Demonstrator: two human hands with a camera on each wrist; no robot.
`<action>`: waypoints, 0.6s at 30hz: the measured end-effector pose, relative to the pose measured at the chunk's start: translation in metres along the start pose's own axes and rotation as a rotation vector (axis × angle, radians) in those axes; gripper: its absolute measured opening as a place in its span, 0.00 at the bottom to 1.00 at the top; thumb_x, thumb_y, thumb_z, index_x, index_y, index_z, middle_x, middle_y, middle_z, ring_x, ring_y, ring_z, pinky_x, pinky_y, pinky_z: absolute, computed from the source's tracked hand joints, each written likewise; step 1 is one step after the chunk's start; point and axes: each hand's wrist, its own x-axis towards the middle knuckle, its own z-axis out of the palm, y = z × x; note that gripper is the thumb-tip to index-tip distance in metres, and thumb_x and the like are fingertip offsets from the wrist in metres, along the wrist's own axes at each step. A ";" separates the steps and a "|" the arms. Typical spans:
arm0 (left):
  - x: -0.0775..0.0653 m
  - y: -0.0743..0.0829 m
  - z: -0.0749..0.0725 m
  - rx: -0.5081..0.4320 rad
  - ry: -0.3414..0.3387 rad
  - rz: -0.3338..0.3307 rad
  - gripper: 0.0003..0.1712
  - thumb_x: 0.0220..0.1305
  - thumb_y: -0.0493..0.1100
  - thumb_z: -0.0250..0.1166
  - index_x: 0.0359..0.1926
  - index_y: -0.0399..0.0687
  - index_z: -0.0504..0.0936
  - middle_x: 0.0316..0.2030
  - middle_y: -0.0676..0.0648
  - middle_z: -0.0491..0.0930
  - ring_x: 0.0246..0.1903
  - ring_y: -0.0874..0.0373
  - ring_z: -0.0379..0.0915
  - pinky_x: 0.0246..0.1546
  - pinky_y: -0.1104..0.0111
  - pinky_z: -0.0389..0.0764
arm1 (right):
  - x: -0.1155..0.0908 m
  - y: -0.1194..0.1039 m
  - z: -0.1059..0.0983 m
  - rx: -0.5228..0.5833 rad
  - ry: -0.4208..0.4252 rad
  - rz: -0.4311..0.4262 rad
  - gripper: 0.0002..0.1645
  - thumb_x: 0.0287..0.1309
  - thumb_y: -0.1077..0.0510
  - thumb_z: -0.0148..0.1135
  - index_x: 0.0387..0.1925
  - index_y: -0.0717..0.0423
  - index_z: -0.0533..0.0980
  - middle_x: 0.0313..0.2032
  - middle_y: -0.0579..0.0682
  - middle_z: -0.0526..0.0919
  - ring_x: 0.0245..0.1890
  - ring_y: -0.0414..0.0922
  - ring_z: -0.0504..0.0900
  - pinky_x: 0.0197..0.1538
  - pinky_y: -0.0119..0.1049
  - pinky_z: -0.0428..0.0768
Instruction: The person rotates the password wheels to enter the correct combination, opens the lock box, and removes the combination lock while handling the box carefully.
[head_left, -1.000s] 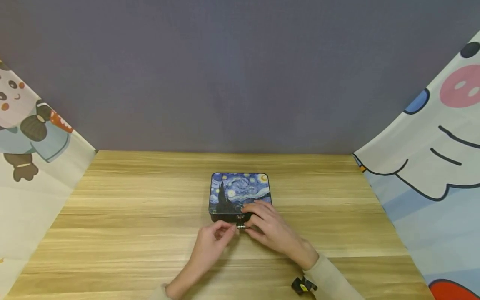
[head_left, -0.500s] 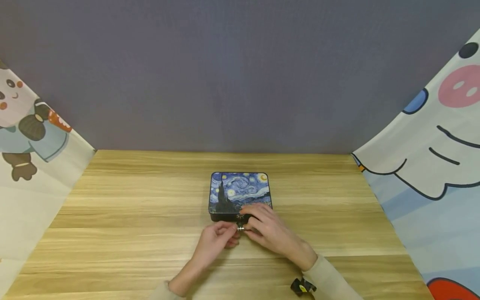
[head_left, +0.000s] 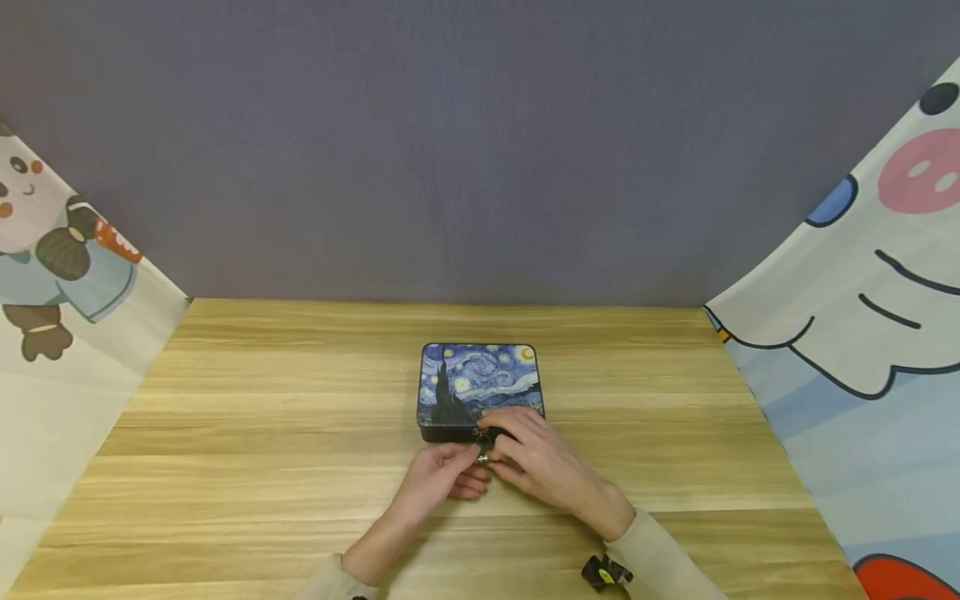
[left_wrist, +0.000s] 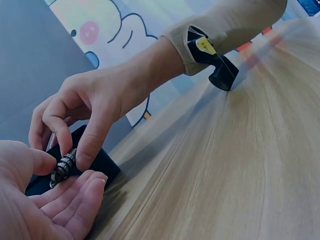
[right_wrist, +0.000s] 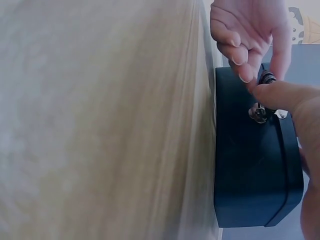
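A dark tin box (head_left: 480,379) with a swirling night-sky picture on its lid sits closed on the table. At its front is a metal latch (right_wrist: 258,114), and by it a small combination padlock (left_wrist: 66,164) with ribbed number rings. My right hand (head_left: 543,458) pinches the padlock between thumb and forefinger, while other fingers rest on the lid's front edge. From the other side, my left hand (head_left: 438,479) holds the padlock's end between thumb and forefinger, its remaining fingers spread below. The fingers partly cover the padlock in every view.
The wooden table (head_left: 262,417) extends on both sides of the box. A grey panel (head_left: 450,150) stands behind it, and cartoon-printed curtains (head_left: 862,333) line the sides. A black wrist camera (head_left: 606,572) is strapped at the right sleeve.
My left hand has shifted slightly right, closer in on the padlock, and its lower fingers have come out beneath it. The right hand and the box have hardly moved.
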 end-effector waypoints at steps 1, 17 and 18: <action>0.000 0.000 0.000 -0.003 -0.007 -0.003 0.22 0.76 0.42 0.58 0.51 0.21 0.79 0.36 0.33 0.88 0.29 0.59 0.87 0.35 0.65 0.90 | 0.000 0.000 0.000 -0.002 -0.001 -0.001 0.18 0.49 0.59 0.81 0.33 0.50 0.76 0.59 0.52 0.80 0.62 0.49 0.78 0.70 0.46 0.75; 0.002 -0.004 0.003 -0.017 -0.014 -0.001 0.18 0.75 0.39 0.60 0.48 0.21 0.79 0.34 0.36 0.88 0.29 0.61 0.85 0.36 0.68 0.89 | -0.009 -0.003 -0.010 -0.011 0.008 0.013 0.14 0.52 0.57 0.77 0.37 0.49 0.79 0.59 0.51 0.80 0.62 0.50 0.78 0.68 0.51 0.76; 0.002 -0.005 0.003 -0.018 -0.011 0.002 0.17 0.74 0.38 0.60 0.47 0.21 0.79 0.34 0.36 0.88 0.28 0.62 0.85 0.36 0.68 0.89 | -0.010 -0.003 -0.010 -0.017 0.017 0.012 0.13 0.52 0.57 0.77 0.37 0.49 0.80 0.58 0.51 0.81 0.61 0.49 0.79 0.66 0.50 0.78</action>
